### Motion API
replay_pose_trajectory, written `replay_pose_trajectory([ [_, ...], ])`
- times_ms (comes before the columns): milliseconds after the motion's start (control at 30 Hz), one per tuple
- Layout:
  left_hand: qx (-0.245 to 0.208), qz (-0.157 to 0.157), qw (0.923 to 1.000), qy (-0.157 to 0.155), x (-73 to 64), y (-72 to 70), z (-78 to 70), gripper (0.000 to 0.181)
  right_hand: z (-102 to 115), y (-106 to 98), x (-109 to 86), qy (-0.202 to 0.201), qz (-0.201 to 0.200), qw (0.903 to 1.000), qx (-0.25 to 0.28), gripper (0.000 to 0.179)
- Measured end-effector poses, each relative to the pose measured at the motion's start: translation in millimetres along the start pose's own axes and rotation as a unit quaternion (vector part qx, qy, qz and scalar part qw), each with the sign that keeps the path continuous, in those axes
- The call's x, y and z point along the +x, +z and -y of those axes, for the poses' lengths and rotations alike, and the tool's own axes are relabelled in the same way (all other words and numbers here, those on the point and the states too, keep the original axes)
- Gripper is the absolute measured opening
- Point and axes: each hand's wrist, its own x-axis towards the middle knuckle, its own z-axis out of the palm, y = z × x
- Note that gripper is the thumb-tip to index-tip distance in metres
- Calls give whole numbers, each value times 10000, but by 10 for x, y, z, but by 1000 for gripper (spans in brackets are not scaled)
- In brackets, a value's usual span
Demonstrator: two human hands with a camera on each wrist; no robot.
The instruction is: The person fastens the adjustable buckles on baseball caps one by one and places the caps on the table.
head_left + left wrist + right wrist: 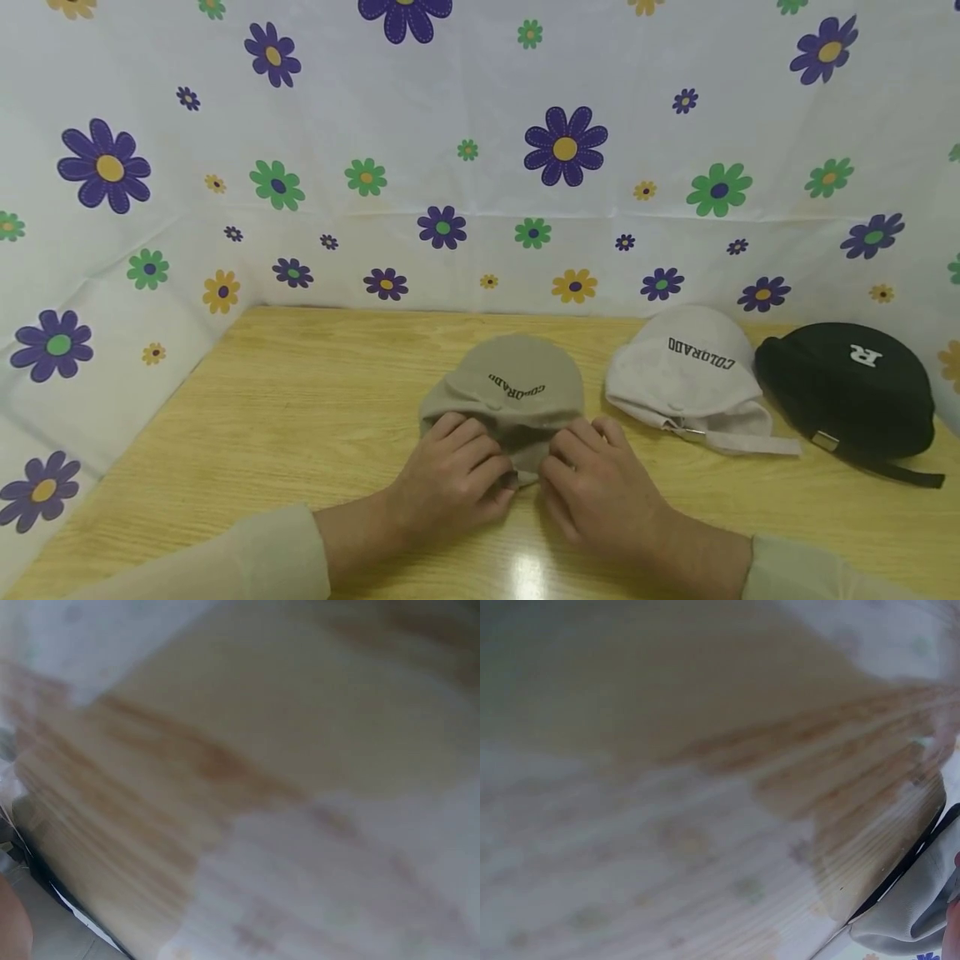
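Note:
In the head view an olive-khaki baseball cap [525, 375] lettered COLORADO sits mid-table, its rear opening towards me. My left hand [453, 471], fingers curled, pinches the cap's near edge on the left. On the right side of the opening, my right hand [596, 479] grips the same edge with bent fingers. The strap area between the two hands is mostly hidden by them. Both wrist views are largely blurred; a fingertip [954, 930] shows at the right edge of the right wrist view.
Right of the hands stands a pale cap [682, 367], also lettered COLORADO, its strap end sticking out. A black cap [847, 392] with a white R is beside it, strap trailing on the wooden table [300, 400]. A flowered cloth [480, 100] hangs behind.

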Motion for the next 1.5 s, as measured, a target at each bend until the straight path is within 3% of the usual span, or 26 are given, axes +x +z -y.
replay_pose_trajectory([
  [667, 92, 152, 9998, 94, -20, -8, 16, 8, 16, -10, -7, 467, 352, 9983, 22, 13],
  [1000, 31, -152, 9995, 291, -16, 17, 18, 10, 36, 16, 3, -75, 169, 9984, 543, 25],
  [1500, -49, -277, 9989, 376, 0, 24, 5, 9, 20, 22, -3, -167, 75, 9982, 573, 21],
])
